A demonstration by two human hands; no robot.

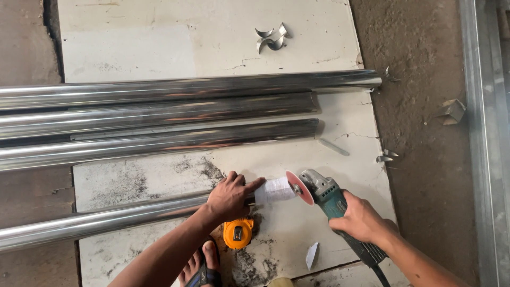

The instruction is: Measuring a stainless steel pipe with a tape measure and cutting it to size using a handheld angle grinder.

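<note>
Three steel pipes point(159, 114) lying parallel (shiny), curved metal offcuts point(272, 37), orange tape measure point(238, 234), white board point(212, 32), dirt floor point(425, 133)

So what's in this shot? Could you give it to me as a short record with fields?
Setting: pale board on a dirt floor
Left hand: pressing down on a steel pipe near its paper-wrapped end
Right hand: gripping an angle grinder, red disc at the pipe end
Nearby: tape measure beside the pipe; foot in a sandal below
Other stock: three more pipes lying side by side
Scraps: curved metal offcuts at the top of the board
</note>
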